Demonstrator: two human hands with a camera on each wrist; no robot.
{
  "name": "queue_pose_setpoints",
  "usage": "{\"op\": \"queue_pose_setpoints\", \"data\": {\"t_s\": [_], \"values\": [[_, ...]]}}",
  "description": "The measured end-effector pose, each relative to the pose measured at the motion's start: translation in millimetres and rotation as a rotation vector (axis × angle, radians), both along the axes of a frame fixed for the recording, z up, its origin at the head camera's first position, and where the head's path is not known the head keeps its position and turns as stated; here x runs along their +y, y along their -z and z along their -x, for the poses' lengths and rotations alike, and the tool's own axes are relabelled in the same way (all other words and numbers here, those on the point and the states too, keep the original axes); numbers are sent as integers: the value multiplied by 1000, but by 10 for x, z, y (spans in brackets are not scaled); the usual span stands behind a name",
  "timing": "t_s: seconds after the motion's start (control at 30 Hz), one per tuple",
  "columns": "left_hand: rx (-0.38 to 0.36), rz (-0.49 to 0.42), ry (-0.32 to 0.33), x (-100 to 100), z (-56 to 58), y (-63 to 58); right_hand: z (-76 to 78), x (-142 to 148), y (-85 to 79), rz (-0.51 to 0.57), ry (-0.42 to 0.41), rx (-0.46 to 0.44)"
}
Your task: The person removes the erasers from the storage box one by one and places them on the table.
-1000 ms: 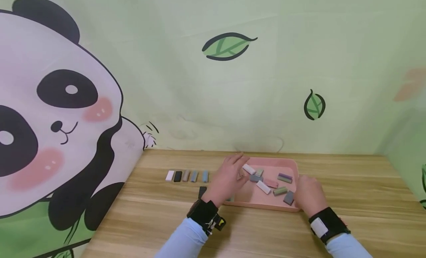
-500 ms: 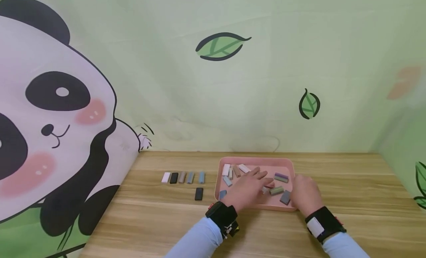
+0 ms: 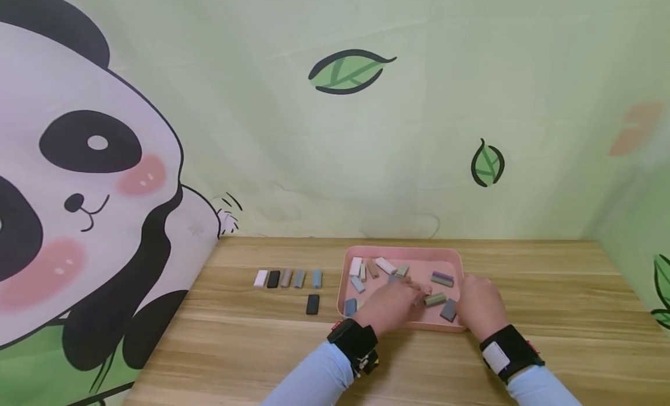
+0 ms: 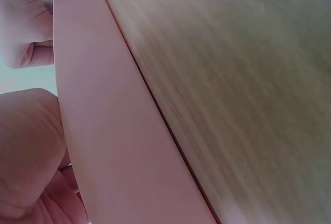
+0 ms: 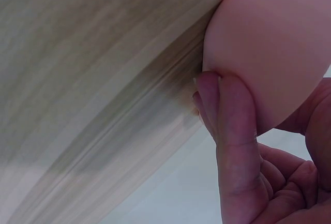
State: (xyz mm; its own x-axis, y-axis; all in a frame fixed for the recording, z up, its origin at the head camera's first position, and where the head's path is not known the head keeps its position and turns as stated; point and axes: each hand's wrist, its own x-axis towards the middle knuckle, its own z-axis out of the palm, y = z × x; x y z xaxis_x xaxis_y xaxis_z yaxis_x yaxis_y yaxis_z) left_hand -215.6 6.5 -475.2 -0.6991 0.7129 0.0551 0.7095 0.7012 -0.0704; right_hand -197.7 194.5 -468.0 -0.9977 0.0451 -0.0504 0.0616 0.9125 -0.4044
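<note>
A shallow pink tray [image 3: 413, 253] holds several small coloured blocks. My left hand [image 3: 389, 307] reaches over its front wall, fingers bent down among the blocks near the middle. A pale block [image 3: 419, 299] shows right at those fingers; I cannot tell whether they hold it. In the left wrist view the tray's outer wall [image 4: 114, 110] covers the fingertips. My right hand [image 3: 483, 304] grips the tray's right end. Seen from the right wrist, its fingers [image 5: 238, 131] press the outside of the wall near a rounded corner. A green block [image 3: 435, 300] and a dark grey block [image 3: 448, 310] lie between the hands.
Left of the tray, a row of small blocks runs from a white block [image 3: 260, 278] to a blue block [image 3: 317, 278]. One black block [image 3: 312, 304] lies in front of that row. The wooden table [image 3: 555, 301] ends at a printed backdrop [image 3: 398, 161].
My left hand has moved right from the tray's left side to its middle, and its spread fingers have bent downward. The right hand keeps its grip on the tray. The view has shifted slightly.
</note>
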Motion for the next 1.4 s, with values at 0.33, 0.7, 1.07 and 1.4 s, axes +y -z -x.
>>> {"op": "queue_pose_setpoints", "data": {"t_s": [0.33, 0.7, 1.07, 1.4], "values": [[-43, -97, -75, -58, -30, -24, -3, -24, -26, 25, 2, -16], [-5, -134, -103, -189, -16, -34, 10, -26, -13, 18, 1, -32], [-90, -363, -209, -548, 19, -137, 0, -36, -16, 35, 12, -56], [-81, -696, -451, -1283, -19, -352, -21, -47, -26, 38, 8, -81]]}}
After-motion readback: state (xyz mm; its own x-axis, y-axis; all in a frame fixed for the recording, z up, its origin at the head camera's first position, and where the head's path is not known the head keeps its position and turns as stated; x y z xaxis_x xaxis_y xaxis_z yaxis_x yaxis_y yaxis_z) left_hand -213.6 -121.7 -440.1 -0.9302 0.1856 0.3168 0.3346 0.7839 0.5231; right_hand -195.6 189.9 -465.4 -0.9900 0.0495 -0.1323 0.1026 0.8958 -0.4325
